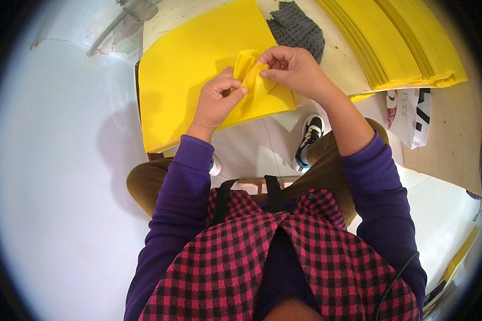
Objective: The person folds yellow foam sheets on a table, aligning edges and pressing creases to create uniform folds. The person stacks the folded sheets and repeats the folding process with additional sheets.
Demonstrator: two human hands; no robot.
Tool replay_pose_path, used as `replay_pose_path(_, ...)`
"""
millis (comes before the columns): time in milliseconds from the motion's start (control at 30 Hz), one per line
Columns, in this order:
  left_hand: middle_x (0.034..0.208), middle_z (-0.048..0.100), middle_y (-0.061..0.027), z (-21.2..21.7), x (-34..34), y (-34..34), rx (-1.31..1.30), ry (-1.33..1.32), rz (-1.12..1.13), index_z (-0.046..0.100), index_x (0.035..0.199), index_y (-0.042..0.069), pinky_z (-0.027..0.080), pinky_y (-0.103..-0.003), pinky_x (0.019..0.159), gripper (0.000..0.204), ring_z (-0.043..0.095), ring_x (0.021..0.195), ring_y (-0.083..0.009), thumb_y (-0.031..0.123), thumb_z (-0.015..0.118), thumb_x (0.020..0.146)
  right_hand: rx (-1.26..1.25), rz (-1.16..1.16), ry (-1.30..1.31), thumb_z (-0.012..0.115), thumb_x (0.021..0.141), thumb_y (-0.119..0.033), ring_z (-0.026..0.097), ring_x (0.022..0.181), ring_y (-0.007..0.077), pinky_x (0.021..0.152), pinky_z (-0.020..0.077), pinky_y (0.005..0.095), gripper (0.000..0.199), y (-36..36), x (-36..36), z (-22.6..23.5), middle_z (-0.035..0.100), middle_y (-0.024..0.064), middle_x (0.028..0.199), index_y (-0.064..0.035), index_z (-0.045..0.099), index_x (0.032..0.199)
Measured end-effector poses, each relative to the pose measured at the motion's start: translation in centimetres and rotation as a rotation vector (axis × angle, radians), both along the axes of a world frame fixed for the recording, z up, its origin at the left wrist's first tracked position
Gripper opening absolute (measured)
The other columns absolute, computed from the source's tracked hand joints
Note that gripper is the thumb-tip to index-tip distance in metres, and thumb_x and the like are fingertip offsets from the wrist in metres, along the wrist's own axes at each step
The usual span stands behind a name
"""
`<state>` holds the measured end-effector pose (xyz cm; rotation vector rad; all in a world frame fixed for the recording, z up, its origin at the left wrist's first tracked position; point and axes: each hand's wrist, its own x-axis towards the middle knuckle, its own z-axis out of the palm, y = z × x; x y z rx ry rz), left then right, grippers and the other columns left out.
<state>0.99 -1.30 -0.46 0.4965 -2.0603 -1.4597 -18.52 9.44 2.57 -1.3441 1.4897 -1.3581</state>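
Note:
A stack of large yellow sheets (182, 69), like paper or thin felt, lies at the table's near left. Over its near right corner, both hands pinch a gathered, folded yellow sheet (258, 96). My left hand (215, 101) holds its left side between thumb and fingers. My right hand (292, 69) pinches its upper right edge, thumb against forefinger. The folds stand up between the two hands, and part of the sheet rests on the stack. Whether it is one layer or more, I cannot tell.
A dark grey textured cloth (300, 29) lies behind my right hand. Piles of folded yellow sheets (383, 40) cover the table's right side. Below hangs a white printed bag (411, 117) by a wooden board (450, 134). A white wall (64, 160) stands close at the left.

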Motion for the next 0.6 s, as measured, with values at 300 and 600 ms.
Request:
replay_pose_path(300, 0.078, 0.05, 0.0004, -0.37, -0.13, -0.18, -0.032, 0.021, 0.003, 0.061, 0.079, -0.001, 0.032, -0.02, 0.058, 0.012, 0.039, 0.064, -0.0065, 0.004, 0.072, 0.078, 0.046, 0.068, 0.041, 0.069, 0.078, 0.003, 0.055, 0.074, 0.0059, 0.07, 0.0473, 0.0211, 0.022, 0.43, -0.52, 0.31, 0.06, -0.0011, 0.081, 0.001, 0.063, 0.099)
replay_pose_path(600, 0.078, 0.049, 0.0013, -0.74, 0.2, -0.48, -0.031, -0.012, 0.013, 0.061, 0.081, 0.0, 0.033, -0.021, 0.057, 0.019, 0.038, 0.063, -0.0066, 0.01, 0.076, 0.077, 0.052, 0.039, 0.155, 0.071, 0.075, 0.002, 0.055, 0.073, 0.0086, 0.068, 0.0459, 0.023, 0.016, -0.07, -0.5, 0.27, 0.06, -0.0005, 0.081, 0.0001, 0.063, 0.089)
